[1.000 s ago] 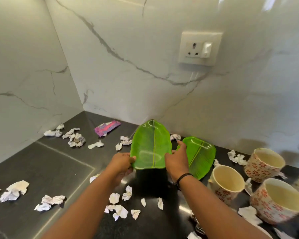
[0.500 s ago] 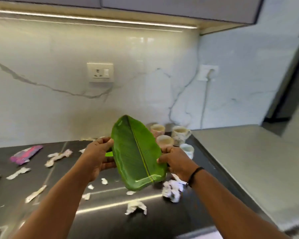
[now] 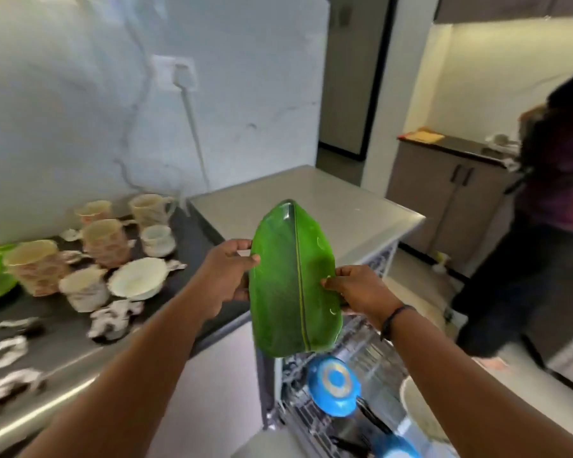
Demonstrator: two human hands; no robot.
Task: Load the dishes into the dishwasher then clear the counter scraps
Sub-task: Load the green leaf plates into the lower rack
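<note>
Hands, left hand (image 3: pixel 227 276) and right hand (image 3: pixel 361 294), grip leaf plate (image 3: pixel 291 282) (hiding rack (image 3: pixel 354 368) behind; cups (image 3: pixel 103 238) blurred).

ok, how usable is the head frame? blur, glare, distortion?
Head view: motion blur throughout, worst on the cups and paper scraps at left; the leaf plate and both hands, left and right, are sharper. Wide-angle bending shows in the door frame. Counter edge carries a bright sheen; the far room at top right is washed out.

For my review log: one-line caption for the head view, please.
Both hands, left hand and right hand, hold a green leaf-shaped plate above the open dishwasher rack.
</note>
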